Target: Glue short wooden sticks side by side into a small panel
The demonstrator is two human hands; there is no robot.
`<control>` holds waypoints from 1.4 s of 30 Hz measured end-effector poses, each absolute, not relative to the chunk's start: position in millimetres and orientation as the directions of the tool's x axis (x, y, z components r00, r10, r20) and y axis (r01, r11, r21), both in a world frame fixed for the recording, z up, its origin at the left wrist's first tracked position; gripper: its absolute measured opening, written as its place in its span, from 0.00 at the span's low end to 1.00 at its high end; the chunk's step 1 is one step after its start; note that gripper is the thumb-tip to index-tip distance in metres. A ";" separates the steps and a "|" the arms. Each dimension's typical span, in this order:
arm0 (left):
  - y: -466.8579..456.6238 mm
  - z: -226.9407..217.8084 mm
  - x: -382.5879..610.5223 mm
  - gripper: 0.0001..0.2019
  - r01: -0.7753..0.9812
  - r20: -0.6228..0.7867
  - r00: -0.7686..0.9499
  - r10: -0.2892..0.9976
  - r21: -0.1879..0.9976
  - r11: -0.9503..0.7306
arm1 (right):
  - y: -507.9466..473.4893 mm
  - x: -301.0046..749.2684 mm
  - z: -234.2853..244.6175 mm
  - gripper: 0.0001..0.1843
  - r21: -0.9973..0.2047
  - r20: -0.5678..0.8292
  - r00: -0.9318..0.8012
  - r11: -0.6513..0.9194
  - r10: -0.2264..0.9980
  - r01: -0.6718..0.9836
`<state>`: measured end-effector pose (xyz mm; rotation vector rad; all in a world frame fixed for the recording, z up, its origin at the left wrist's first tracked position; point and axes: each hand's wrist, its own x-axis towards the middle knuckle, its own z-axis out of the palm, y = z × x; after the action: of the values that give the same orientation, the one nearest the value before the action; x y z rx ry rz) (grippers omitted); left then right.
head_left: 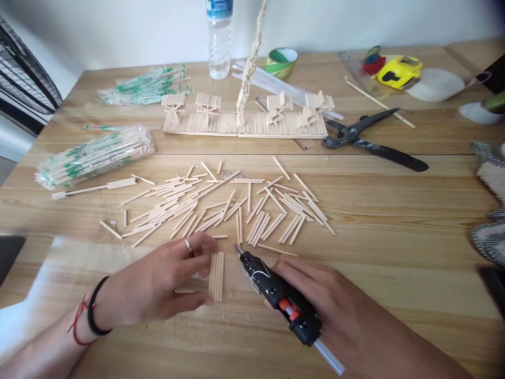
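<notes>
My right hand (pixel 315 289) is wrapped round a black hot glue gun (pixel 276 289), a clear glue stick jutting from its back end. The gun's metal nozzle points up and left, just right of a small panel of wooden sticks (pixel 216 276) laid side by side on the table. My left hand (pixel 169 279), with a ring, steadies that panel between thumb and fingers at its left side and ends. Beyond both hands lie many loose cut wooden sticks (pixel 173 202). A stick model (pixel 221 123) with a long base and a tall curved piece stands farther back.
Packs of wrapped sticks (pixel 98 155) lie on the left. A water bottle (pixel 219 47) and a tape roll (pixel 281 63) stand at the back. Black pliers (pixel 371 139), a yellow tape measure (pixel 398 72) and a patterned cloth (pixel 491 226) are on the right.
</notes>
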<state>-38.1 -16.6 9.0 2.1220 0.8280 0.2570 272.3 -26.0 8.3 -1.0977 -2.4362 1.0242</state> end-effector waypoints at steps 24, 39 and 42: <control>-15.4 8.5 -35.7 0.09 0.480 -0.055 0.746 0.664 0.735 -0.479 | -24.2 272.4 12.8 0.26 -0.722 -0.080 -0.669 0.420 0.739 0.550; -16.2 9.7 -36.4 0.08 0.499 -0.091 0.745 0.660 0.733 -0.462 | -23.9 274.1 8.2 0.25 -0.726 -0.113 -0.682 0.409 0.722 0.553; -15.7 10.0 -35.3 0.10 0.501 -0.083 0.742 0.665 0.727 -0.469 | -24.0 272.8 9.0 0.24 -0.719 -0.109 -0.667 0.405 0.737 0.565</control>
<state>-35.3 -15.7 10.0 2.1673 0.8737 0.2710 272.8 -24.0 9.0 -1.1504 -2.4359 1.1126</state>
